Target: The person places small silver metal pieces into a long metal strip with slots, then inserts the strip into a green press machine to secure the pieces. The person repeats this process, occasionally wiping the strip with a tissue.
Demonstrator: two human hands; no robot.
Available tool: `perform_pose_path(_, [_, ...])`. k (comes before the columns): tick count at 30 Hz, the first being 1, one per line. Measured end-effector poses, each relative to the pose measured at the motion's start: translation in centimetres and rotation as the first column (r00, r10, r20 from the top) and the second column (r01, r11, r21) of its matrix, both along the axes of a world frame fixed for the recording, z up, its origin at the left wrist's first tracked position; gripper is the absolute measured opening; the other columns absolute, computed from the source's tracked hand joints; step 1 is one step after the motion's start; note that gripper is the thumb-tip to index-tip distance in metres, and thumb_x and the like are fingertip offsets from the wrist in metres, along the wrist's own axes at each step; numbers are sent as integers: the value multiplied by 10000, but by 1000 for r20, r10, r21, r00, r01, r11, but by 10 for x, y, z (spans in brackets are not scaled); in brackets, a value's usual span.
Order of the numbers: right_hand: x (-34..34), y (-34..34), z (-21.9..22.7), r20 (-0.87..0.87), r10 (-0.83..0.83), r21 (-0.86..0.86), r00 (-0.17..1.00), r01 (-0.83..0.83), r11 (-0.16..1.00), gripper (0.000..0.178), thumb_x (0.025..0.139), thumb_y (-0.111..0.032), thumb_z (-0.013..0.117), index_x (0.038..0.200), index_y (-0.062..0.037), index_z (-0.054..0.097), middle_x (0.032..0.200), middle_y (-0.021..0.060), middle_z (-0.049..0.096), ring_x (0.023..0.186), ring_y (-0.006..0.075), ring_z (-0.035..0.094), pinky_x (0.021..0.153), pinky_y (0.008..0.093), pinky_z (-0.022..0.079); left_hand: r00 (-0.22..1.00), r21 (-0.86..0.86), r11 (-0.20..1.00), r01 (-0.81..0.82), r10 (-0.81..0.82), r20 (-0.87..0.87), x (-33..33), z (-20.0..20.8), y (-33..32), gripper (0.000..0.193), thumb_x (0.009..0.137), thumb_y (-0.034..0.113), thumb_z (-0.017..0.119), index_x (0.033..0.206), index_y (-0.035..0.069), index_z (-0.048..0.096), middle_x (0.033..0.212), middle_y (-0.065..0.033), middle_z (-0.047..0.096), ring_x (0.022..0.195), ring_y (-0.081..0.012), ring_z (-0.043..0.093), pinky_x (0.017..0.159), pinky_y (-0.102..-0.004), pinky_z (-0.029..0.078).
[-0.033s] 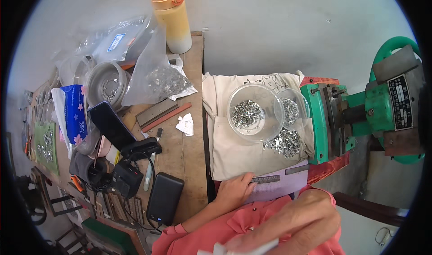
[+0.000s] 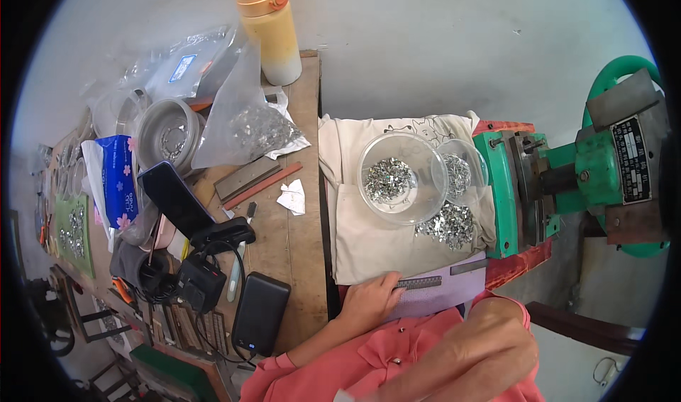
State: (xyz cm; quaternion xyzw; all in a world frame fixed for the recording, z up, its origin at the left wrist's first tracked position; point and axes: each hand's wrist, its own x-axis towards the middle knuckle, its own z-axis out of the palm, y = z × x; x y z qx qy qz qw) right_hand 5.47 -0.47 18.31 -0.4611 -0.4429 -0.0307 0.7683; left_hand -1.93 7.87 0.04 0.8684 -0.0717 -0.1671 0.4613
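Observation:
At the lower middle, my left hand [image 2: 369, 304] has its fingers curled at the left end of a dark ribbed metal strip [image 2: 422, 283], which lies over a purple mat [image 2: 425, 297]. My right forearm [image 2: 461, 356] slants down across my red clothing, and its hand is cut off by the lower edge. Beside that wrist a bit of something white [image 2: 343, 396] shows. Beyond my left hand, a clear round tub [image 2: 369, 150] of small shiny metal pieces sits on beige cloth [image 2: 362, 253]. A smaller clear dish [image 2: 477, 168] and a loose heap of metal pieces [image 2: 448, 226] are next to it.
A green hand press [image 2: 500, 196] with a wheel stands at the right. On the wooden table [image 2: 301, 189] at the left are a yellow bottle [image 2: 273, 37], a bag of metal pieces [image 2: 248, 125], a phone [image 2: 174, 198], a black power bank [image 2: 261, 313] and cables.
My right hand has dropped out past the lower edge, and most of the white thing by it has gone from sight. My left hand stays where it was.

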Motion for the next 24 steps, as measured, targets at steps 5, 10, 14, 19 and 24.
perform_pose_path(5, [-7, -3, 6, 39, 8, 27, 999, -9, 1000, 166, 887, -29, 622, 1026, 59, 634, 1020, 274, 711, 838, 341, 731, 729, 413, 592, 996, -40, 999, -25, 28, 81, -2, -6, 1, 283, 932, 272, 662, 1141, 96, 591, 960, -153, 707, 857, -363, 691, 712, -469, 551])
perform_pose_path(10, [-4, -12, 6, 84, 16, -24, 996, -14, 1000, 216, 899, -48, 636, 1081, 53, 581, 1011, 294, 706, 847, 366, 733, 736, 451, 597, 997, -70, 997, -21, 25, 67, -4, -8, 1, 287, 939, 274, 650, 1141, 84, 578, 958, -167, 699, 866, -383, 685, 725, -473, 550])
perform_pose_path(14, [-3, -13, 4, 108, 38, -82, 993, -29, 996, 267, 909, -63, 648, 1125, 47, 538, 1004, 309, 703, 855, 387, 734, 742, 481, 602, 996, -97, 995, -17, 25, 80, -4, -9, 1, 280, 943, 264, 637, 1137, 75, 568, 956, -169, 696, 860, -388, 684, 723, -480, 548])
perform_pose_path(19, [-1, -20, 6, 120, 44, -158, 992, -25, 987, 338, 921, -82, 663, 1181, 41, 485, 996, 328, 698, 865, 412, 736, 749, 519, 608, 995, -125, 992, -8, 20, 97, -5, -13, -1, 281, 945, 261, 627, 1134, 69, 547, 939, -165, 686, 868, -388, 678, 733, -491, 542])
perform_pose_path(24, [-6, -15, 9, 133, 24, -173, 991, 0, 985, 370, 943, -107, 655, 1205, 40, 440, 949, 343, 696, 816, 423, 738, 711, 539, 617, 998, -127, 992, -2, 10, 63, -4, -12, 1, 275, 944, 256, 619, 1129, 68, 541, 961, -161, 681, 878, -383, 674, 736, -490, 542])
